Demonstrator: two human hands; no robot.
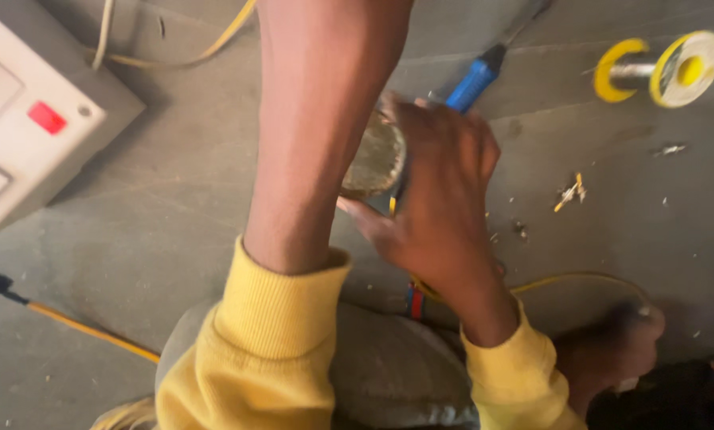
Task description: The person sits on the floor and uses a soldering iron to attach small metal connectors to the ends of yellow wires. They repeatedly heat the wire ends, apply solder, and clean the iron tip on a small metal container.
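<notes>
The right hand [444, 199] is curled around a small round tin [377, 155] with a dull, crusted golden-brown surface, thumb below it and fingers wrapped over its far side, so it grips the tin rather than lying flat. The tin sits at the middle of the view, above a grey surface that looks like floor [174, 215]; whether it rests on that surface or is held just clear cannot be told.

The left forearm [317, 127] runs up past the tin on its left and out of the top edge, so the left hand is out of sight and its state cannot be told. Both wrists wear yellow sleeve cuffs [285, 318].

Just behind the right hand, beyond the tin, lies a tool with a blue handle [475, 80], pointing up and to the right. Well to the right of the tin stands a yellow spool of solder wire [663, 70], lying on its side. Well to the left of the tin is a white switch box [30, 111] with a red button. A thin yellow wire [564, 280] loops on the floor below and right of the tin, and small scraps [570, 191] lie to the right of it. Another yellow cable [86, 328] crosses far to the lower left.
</notes>
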